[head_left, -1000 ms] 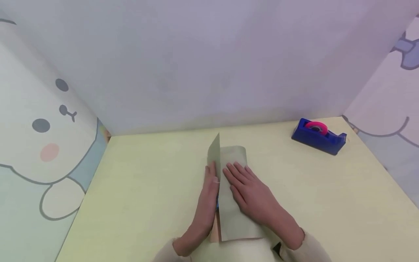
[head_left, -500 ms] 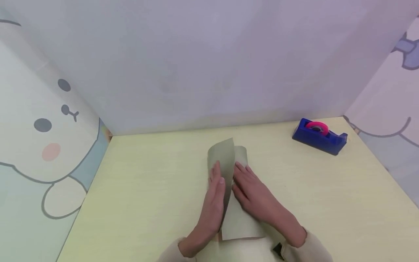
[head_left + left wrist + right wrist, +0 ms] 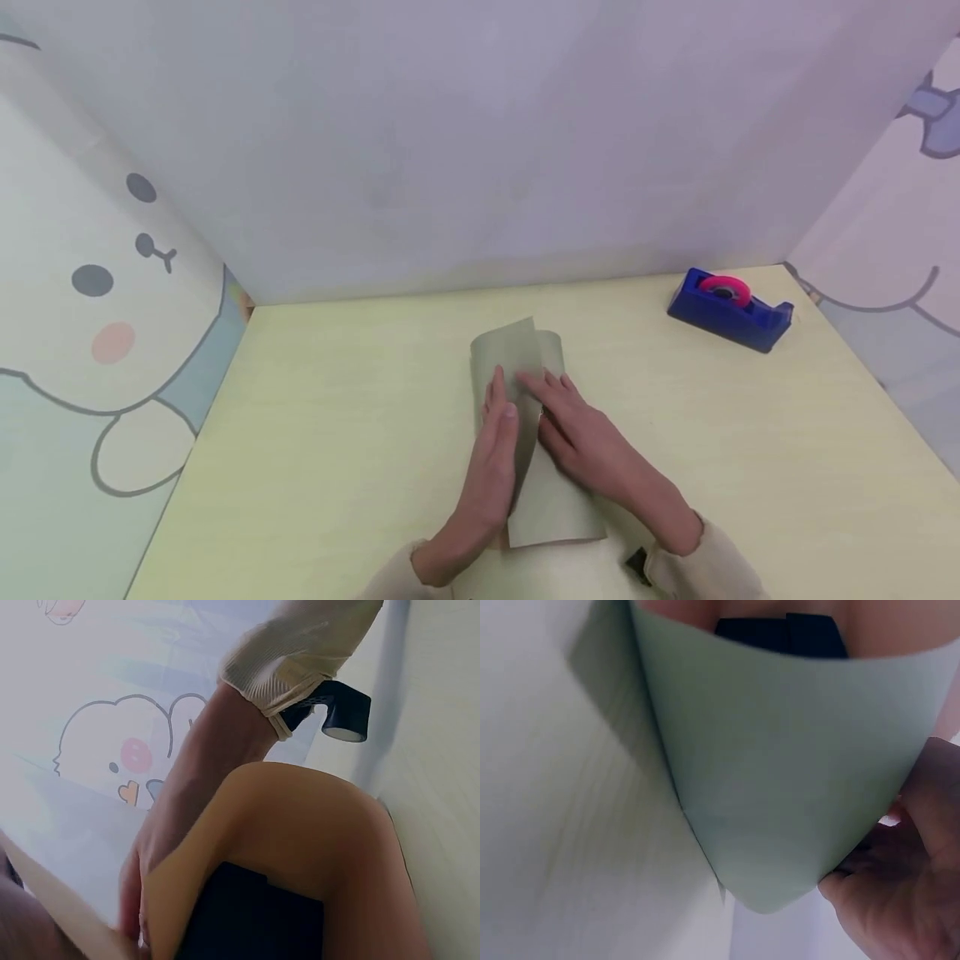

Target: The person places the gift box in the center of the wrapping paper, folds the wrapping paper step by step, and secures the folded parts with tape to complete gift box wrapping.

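A sheet of paper point(image 3: 558, 500), grey-green outside and tan inside, curves up from both sides around a dark blue, block-like thing point(image 3: 255, 915) visible in both wrist views. From above, the paper hides that thing. My left hand point(image 3: 487, 467) lies along the left flap, fingers straight, pressing it over to the right. Over the right flap rests my right hand point(image 3: 592, 442); its index finger reaches onto the left flap's edge, and its thumb is near that edge. The flaps overlap at the far end.
A blue tape dispenser point(image 3: 727, 312) with a pink roll stands at the back right of the pale yellow table point(image 3: 337, 417). A white wall rises behind, with cartoon-printed panels at both sides. A small black wrist camera point(image 3: 637, 567) sits by the right sleeve.
The left flap has swung from upright over to the right, carried by my left hand. My right index finger has come onto its edge; earlier the right hand lay flat on the right flap.
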The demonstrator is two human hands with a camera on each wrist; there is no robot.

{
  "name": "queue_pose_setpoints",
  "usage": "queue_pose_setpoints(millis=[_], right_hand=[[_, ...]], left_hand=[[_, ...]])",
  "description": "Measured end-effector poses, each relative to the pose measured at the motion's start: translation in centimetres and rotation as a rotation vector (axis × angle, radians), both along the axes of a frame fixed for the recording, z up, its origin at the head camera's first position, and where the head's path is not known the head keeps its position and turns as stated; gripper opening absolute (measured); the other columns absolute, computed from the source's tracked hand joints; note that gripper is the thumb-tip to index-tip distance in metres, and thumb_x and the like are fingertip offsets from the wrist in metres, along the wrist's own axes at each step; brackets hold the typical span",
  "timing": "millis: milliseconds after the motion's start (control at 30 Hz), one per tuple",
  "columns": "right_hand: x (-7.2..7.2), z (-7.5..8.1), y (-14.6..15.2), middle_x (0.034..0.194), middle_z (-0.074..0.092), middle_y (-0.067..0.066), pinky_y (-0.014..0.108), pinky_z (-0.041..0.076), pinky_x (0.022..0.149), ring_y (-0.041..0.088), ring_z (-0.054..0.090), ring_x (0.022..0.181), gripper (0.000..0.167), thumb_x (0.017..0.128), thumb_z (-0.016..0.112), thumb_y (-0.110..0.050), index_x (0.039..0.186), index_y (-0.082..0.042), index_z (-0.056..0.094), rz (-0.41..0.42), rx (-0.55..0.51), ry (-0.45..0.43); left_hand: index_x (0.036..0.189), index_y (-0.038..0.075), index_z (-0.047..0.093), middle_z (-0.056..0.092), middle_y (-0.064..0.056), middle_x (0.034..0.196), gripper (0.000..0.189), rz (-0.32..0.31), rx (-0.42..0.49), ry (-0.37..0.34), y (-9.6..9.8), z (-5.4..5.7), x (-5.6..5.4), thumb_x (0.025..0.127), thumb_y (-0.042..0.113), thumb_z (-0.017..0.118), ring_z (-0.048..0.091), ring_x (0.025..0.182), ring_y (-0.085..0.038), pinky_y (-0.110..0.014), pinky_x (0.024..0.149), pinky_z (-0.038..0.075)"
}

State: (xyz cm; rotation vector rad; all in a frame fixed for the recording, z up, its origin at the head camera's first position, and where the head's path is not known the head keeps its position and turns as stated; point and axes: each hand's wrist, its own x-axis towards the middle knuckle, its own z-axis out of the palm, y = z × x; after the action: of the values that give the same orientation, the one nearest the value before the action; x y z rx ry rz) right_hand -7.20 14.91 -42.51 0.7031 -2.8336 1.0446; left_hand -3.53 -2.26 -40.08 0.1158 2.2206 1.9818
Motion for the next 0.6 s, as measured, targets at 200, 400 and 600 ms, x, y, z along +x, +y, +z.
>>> queue_pose_setpoints(millis=[200,400,600], right_hand=[[0.0,0.3,0.0,0.163,0.043,0.021,0.063,0.046,0.111,0.046,0.039,0.151,0.056,0.104,0.053,-0.009,0.157,-0.022,0.042,-0.022,0.023,-0.058],[-0.2,0.5,-0.3,0.163,0.04,0.024,0.064,0.052,0.102,0.047,0.038,0.151,0.056,0.105,0.057,-0.015,0.158,-0.024,0.04,-0.012,0.023,-0.083],[-0.2,0.8,-0.1,0.165,0.037,0.024,0.063,0.051,0.105,0.046,0.034,0.154,0.059,0.105,0.054,-0.012,0.159,-0.025,0.038,-0.018,0.037,-0.113]], left_hand=[[0.167,0.024,0.02,0.021,0.004,0.174,0.057,-0.056,0.0,-0.034,-1.6,0.7,1.2,0.114,0.042,0.032,0.021,0.162,-0.018,-0.051,0.13,0.019],[0.138,0.022,0.059,0.069,0.007,0.129,0.036,0.052,-0.401,0.33,-4.1,0.3,5.3,0.103,0.027,0.064,0.069,0.11,-0.007,-0.031,0.091,0.058],[0.086,0.022,0.058,0.051,0.015,0.074,0.042,0.151,-0.959,0.694,-4.6,-2.5,8.2,0.078,0.051,0.087,0.041,0.062,0.003,-0.01,0.058,0.029]])
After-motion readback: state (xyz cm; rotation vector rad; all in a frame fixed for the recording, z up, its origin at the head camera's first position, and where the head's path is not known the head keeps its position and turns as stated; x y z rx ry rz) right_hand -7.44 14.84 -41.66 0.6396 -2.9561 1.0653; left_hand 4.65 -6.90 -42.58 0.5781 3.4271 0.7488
